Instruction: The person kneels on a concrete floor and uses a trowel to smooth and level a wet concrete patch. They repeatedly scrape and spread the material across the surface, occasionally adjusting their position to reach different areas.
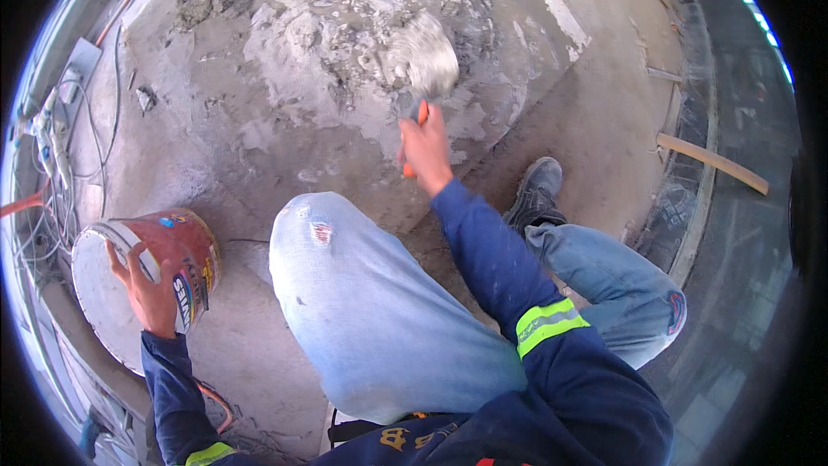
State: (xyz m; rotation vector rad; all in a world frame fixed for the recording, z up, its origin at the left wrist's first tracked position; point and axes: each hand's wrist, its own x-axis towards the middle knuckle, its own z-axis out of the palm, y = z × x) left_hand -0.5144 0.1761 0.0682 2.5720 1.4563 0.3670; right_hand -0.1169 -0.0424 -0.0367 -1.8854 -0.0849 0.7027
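Observation:
My right hand is closed round the orange handle of a trowel. Its blade, smeared by motion and coated with pale wet mix, is over the mortar spread on the ground in front of me. At my left, a red bucket with a pale, dirty rim leans over, and my left hand grips its edge with bent fingers. What the bucket holds cannot be made out.
My bent knee in worn jeans stands between the hands, and my shoe is on the right. Tangled cables lie at the far left. A wooden strip juts over a ledge at the right.

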